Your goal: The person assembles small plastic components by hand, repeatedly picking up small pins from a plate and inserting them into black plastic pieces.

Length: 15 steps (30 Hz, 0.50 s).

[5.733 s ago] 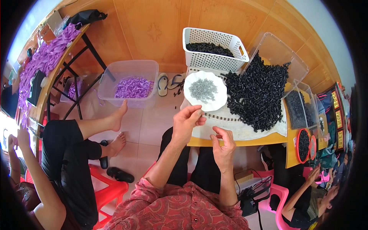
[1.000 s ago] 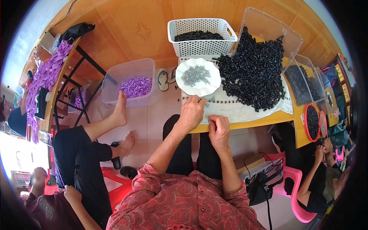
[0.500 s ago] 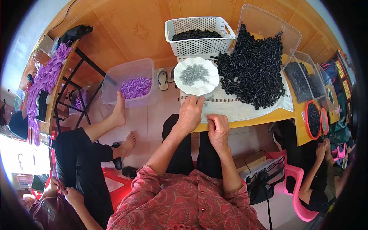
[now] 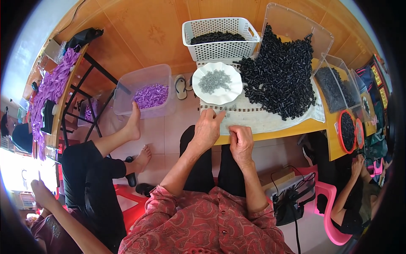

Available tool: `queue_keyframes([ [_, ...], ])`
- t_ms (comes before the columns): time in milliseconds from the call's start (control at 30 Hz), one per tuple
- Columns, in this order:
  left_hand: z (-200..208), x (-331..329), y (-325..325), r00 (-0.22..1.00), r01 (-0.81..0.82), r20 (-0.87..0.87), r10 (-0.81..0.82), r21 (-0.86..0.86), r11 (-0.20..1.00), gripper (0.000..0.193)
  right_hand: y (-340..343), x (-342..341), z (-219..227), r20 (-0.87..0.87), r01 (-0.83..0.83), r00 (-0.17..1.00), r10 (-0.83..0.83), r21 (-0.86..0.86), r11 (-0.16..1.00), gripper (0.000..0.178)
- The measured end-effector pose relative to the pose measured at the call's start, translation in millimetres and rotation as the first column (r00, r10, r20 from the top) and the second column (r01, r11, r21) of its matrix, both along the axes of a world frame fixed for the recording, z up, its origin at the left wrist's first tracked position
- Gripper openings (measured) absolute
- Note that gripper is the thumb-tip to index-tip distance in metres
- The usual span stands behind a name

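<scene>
A white scalloped plate (image 4: 217,98) holds a heap of small clear tubular pieces (image 4: 214,81). It rests on a pale cloth (image 4: 262,122) over the wooden table. Just below the plate, my left hand (image 4: 206,130) is at the cloth's near edge, index finger apart from the bent others, beside a few loose clear pieces (image 4: 229,108). My right hand (image 4: 241,146) is closed at the table edge; whatever its fingers hold is hidden. To the right of the plate spreads a large pile of short black tubes (image 4: 279,76), spilling from a tipped clear bin (image 4: 298,19).
A white perforated basket (image 4: 220,51) with black pieces stands behind the plate. Clear boxes (image 4: 332,86) and a red-rimmed bowl (image 4: 347,131) line the right. A floor tub (image 4: 122,95) holds purple pieces. People sit on both sides; a pink chair (image 4: 332,211) is at right.
My left index finger has separated from the other fingers and tilted right toward the loose clear pieces. My right hand stays nearly still. The left neighbour's hand has moved up and outward.
</scene>
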State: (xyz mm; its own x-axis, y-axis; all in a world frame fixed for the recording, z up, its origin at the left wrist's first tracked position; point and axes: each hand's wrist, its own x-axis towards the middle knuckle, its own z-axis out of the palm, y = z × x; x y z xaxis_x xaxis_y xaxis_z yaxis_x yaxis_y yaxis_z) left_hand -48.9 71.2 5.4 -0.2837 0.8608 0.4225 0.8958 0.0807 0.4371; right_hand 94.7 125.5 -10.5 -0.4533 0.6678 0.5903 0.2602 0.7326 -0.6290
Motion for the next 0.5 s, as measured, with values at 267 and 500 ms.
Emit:
queue_keyframes([
  [267,0.0,-1.3,6.9,0.988,-0.027,-0.152,0.015,-0.076,0.997,0.036,-0.4,-0.3,-2.1,0.000,-0.011,1.000,0.011,-0.010,1.000,0.021],
  [500,2.6,3.5,2.3,0.991,-0.047,-0.131,0.037,-0.078,0.996,0.028,0.7,2.8,-1.9,0.004,-0.016,1.000,0.016,-0.019,1.000,0.024],
])
